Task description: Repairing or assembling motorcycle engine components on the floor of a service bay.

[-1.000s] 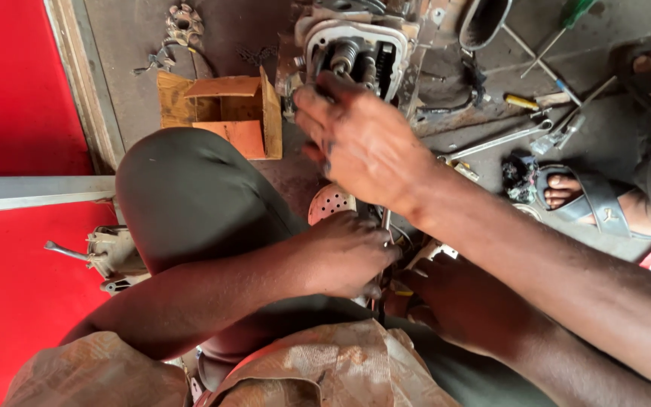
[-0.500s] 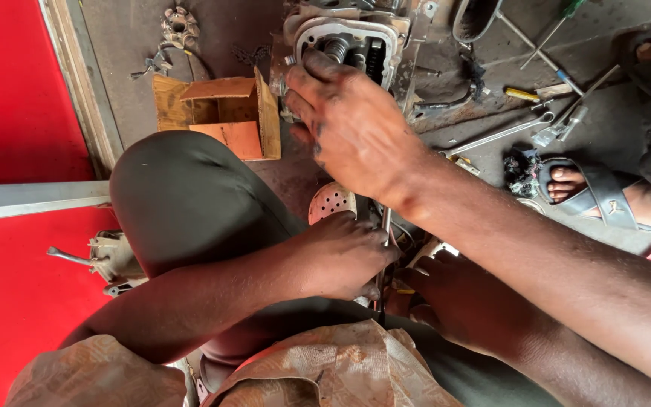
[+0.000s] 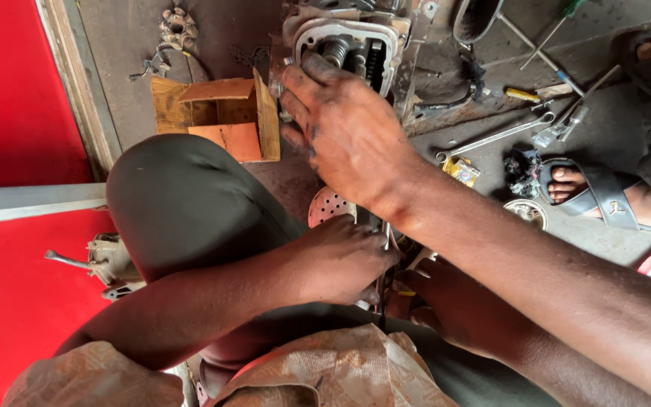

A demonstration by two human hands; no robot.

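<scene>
Grimy concrete floor is strewn with steel spanners (image 3: 491, 139) at two o'clock, the grey metal engine head (image 3: 348, 45) lies uncovered at twelve, touched by the loosely spread right hand (image 3: 344, 136), while the left hand (image 3: 337, 260) is clenched on a thin tool, reassembly evidently undone.

Orange-brown box (image 3: 224, 117), red wall (image 3: 9, 90), seemingly perforated pinkish disc (image 3: 331, 206).

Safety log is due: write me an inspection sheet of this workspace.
Surface: stained concrete floor, grimy.
Job's things: engine cylinder head, valve springs exposed; perforated round disc just below it.
Clutter: open cardboard box, spanner, yellow-handled screwdriver, small loose parts.
Grippers: right hand open, laid on the cylinder head; left hand closed, what it grips is hidden.
Cables: dark curved hose beside the engine.
Surroundings: red panel; another person's sandalled foot.
</scene>
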